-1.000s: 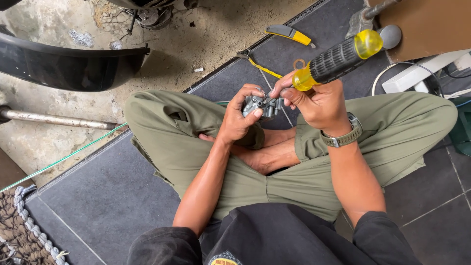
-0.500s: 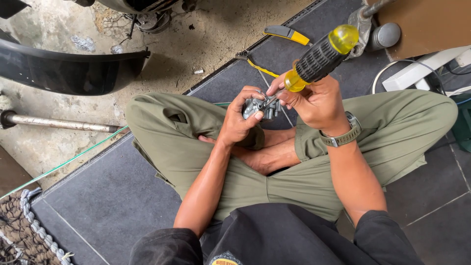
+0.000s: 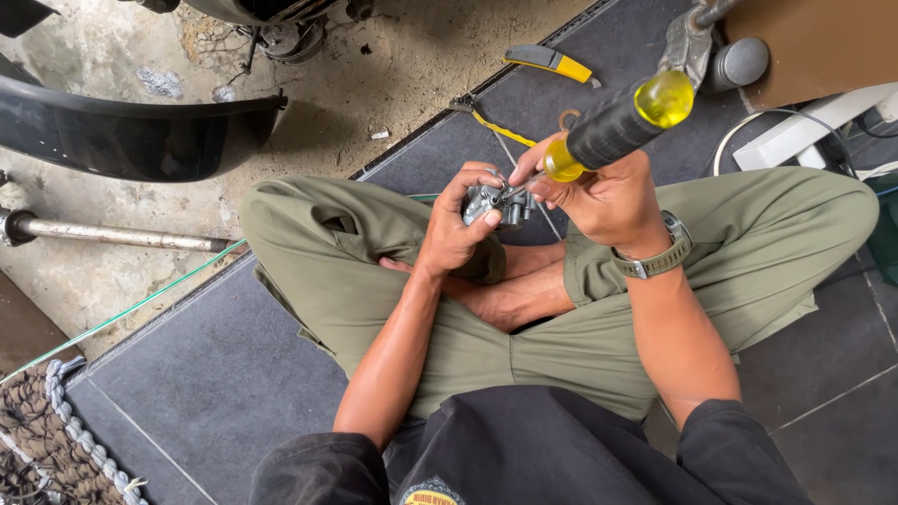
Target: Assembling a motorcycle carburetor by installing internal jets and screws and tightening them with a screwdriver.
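I sit cross-legged in olive trousers on dark tiles. My left hand grips a small grey metal part above my lap. My right hand, with a wristwatch, holds a screwdriver with a black and yellow handle. Its shaft points down-left, and the tip meets the metal part. My fingers hide most of the part.
A yellow-handled tool and a thin yellow-gripped tool lie on the tiles beyond my knees. A black curved fender and a metal pipe rest on the concrete at left. A woven mat sits bottom left.
The screwdriver handle has tipped and shifted slightly while its tip stays at the metal part. My left hand keeps the same grip.
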